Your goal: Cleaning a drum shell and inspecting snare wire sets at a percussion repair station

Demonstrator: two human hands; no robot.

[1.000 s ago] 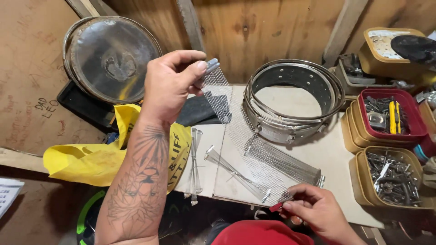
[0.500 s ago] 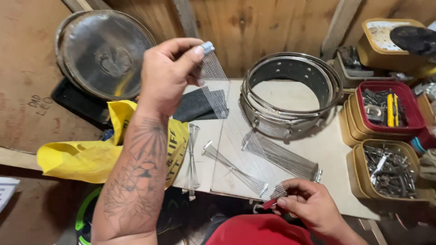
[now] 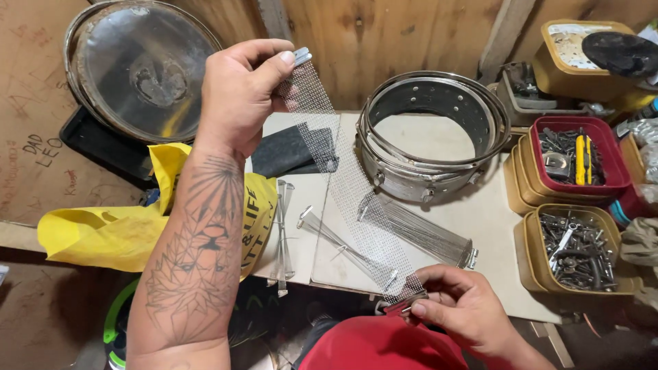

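While the left hand [image 3: 236, 96] pinches one end plate of a snare wire strand [image 3: 343, 178] at 11 o'clock, the right hand [image 3: 459, 312] grips the other end at 5 o'clock, stretched above the board [image 3: 493, 233]. Three more wire sets lie beneath; one drum shell [image 3: 432, 137] sits at 1 o'clock, two open bins of hardware [image 3: 576, 205] at 3.

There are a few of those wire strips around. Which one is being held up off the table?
The wire strip stretched between the left hand and right hand, each gripping an end. The others lie flat on the table.
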